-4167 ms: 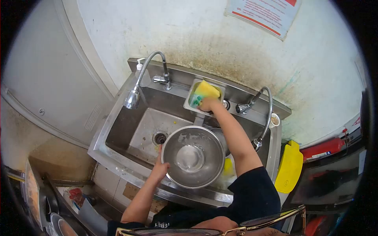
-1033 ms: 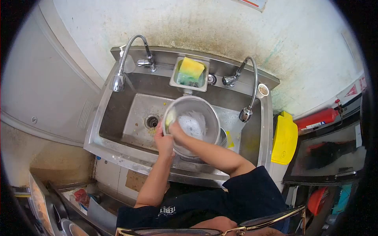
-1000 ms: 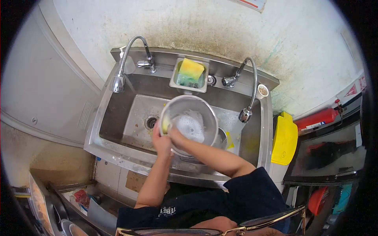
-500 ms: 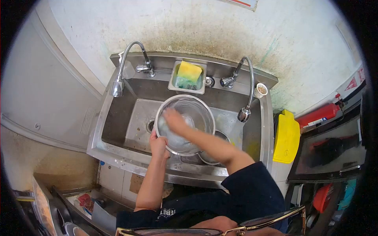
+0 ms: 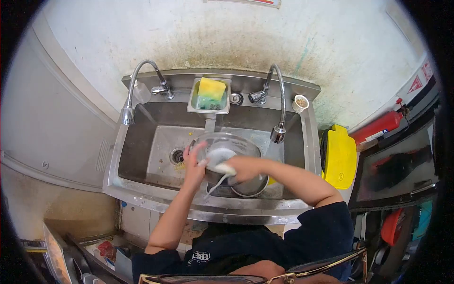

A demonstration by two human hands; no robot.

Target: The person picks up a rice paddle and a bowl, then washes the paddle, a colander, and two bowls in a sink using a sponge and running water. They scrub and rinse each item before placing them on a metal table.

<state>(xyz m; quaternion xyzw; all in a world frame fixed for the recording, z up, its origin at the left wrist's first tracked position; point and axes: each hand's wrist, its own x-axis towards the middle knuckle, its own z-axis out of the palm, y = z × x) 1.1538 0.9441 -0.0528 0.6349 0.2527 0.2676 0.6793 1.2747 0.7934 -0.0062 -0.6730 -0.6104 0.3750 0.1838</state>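
Over the divider of the double sink, a metal bowl (image 5: 241, 143) is tilted, with white suds inside. My left hand (image 5: 193, 165) grips its left rim, fingers partly raised along the side. My right hand (image 5: 242, 169) is closed on a pale sponge (image 5: 224, 169) at the bowl's near edge, somewhat blurred; a white streak of suds or water trails below it. Beneath, a round metal pot (image 5: 253, 188) sits in the right basin, partly hidden by my right forearm.
Two flexible taps, left (image 5: 127, 115) and right (image 5: 278, 134), hang over the basins. A tray (image 5: 190, 103) with a yellow sponge (image 5: 212, 88) and a small cup (image 5: 300, 103) stand on the back ledge. A yellow bin lid (image 5: 339, 158) and red extinguisher (image 5: 378, 128) are at right.
My right hand has moved from inside the bowl to its near edge, where the pale sponge now shows. The bowl is tilted differently and sits lower right. The camera view has shifted slightly.
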